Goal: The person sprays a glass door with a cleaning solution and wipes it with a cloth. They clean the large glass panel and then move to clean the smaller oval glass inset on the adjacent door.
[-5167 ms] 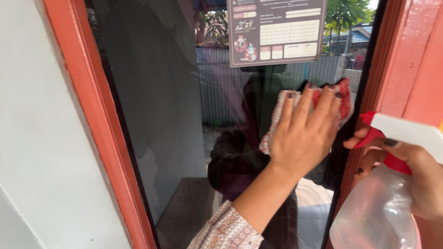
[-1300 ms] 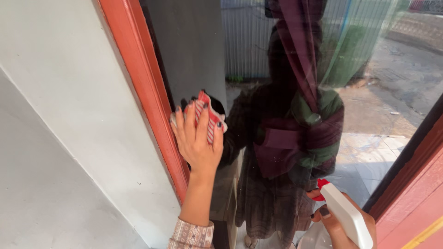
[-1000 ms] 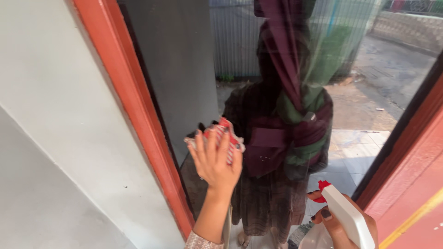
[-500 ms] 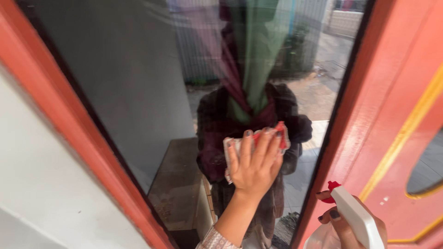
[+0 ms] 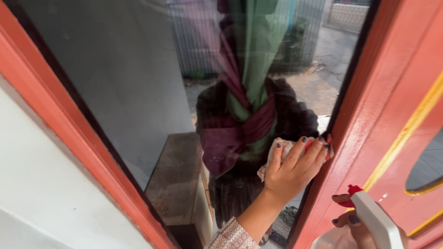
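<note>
My left hand (image 5: 291, 174) lies flat against the glass pane (image 5: 138, 87) and presses a white and red cloth (image 5: 285, 145) onto it, low on the pane and right beside the red frame post (image 5: 369, 110). Its fingers point up and to the right, and most of the cloth is hidden under them. My right hand (image 5: 347, 220) is at the bottom right corner, wrapped around a clear spray bottle with a white head and red trigger (image 5: 376, 223), held off the glass. The pane shows a reflection of a person in dark and maroon clothing.
A red frame bar (image 5: 69, 138) runs diagonally down the pane's left side, with a white wall (image 5: 32, 198) beyond it. On the right stands a red door panel with a yellow-trimmed oval opening (image 5: 427, 170). A street and fence are reflected in the glass.
My left hand has slid the cloth across the glass from the left frame bar to the right frame post. The view has swung right and tilted. The spray bottle stays low at the right.
</note>
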